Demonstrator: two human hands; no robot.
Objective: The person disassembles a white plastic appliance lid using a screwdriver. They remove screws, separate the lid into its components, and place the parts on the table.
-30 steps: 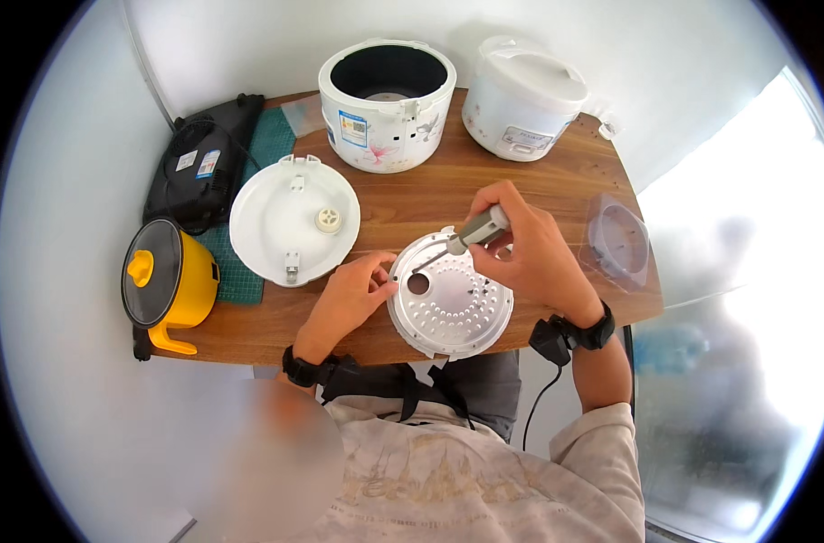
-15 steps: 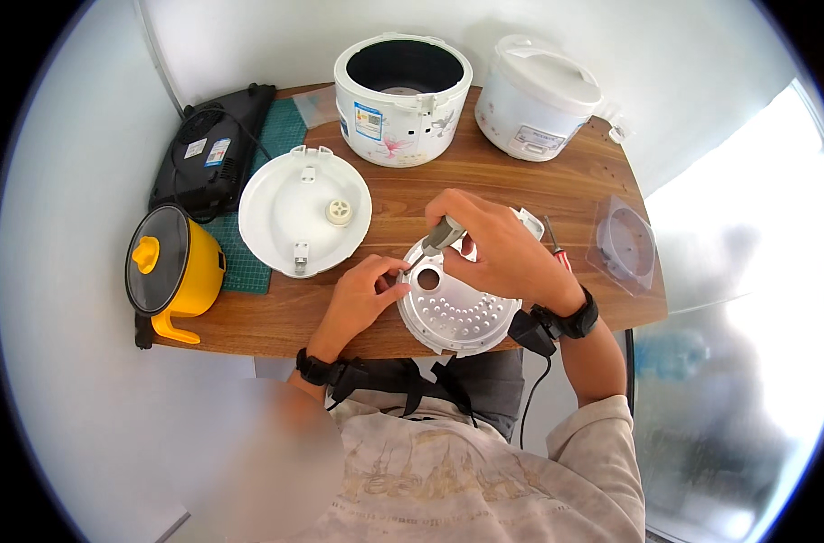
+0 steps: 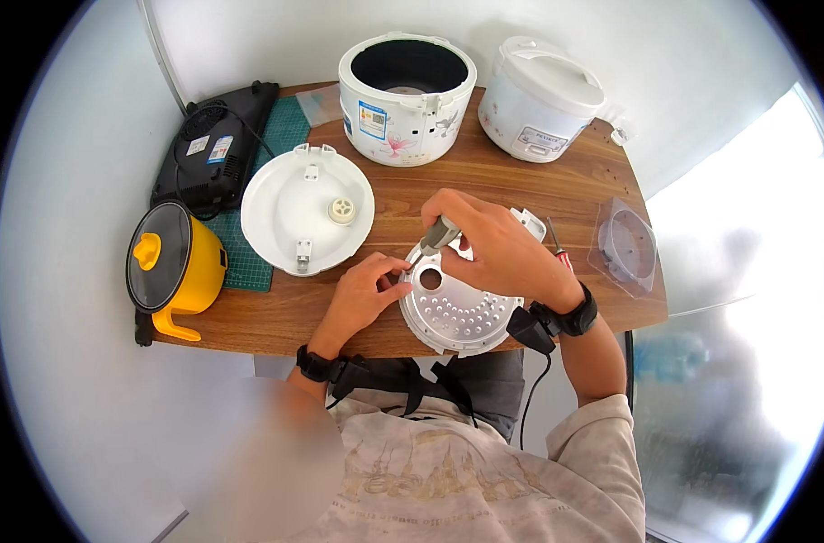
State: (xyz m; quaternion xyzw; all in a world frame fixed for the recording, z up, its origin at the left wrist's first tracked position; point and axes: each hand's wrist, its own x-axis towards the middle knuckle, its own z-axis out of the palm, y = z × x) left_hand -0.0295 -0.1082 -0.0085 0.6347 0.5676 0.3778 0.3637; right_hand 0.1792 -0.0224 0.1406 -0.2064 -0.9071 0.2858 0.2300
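The right hand gripped a grey-handled screwdriver, its tip at the left rim of the perforated inner lid plate lying at the table's near edge. The left hand pinched that rim, steadying it. Seemingly a screw was being worked; next, steady downward turning.

bare wood btwn cookers & hands
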